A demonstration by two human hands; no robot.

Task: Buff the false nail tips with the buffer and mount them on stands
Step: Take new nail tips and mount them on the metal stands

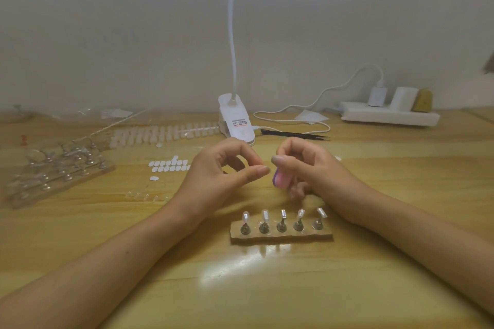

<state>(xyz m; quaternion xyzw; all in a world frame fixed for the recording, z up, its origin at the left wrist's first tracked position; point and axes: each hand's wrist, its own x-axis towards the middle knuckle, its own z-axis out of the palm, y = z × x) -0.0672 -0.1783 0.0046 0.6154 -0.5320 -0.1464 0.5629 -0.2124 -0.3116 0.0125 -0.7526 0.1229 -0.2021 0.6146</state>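
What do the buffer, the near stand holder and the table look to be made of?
Buffer: likely foam, matte pink with a purple edge layer. Holder: base possibly clear plastic, taking the colour beneath it, though this is hard to tell. Its pegs look like shiny metal. Table: wood or wood-look laminate, glossy, with grain and lamp glare.

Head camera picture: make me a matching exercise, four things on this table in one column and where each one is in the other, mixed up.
Things:
1 buffer
2 clip lamp
3 power strip
4 block of five stands

Places:
A far right, at the back
B held in the right hand
C nearest the camera
D centre, at the back

Pairs: 1-B, 2-D, 3-A, 4-C
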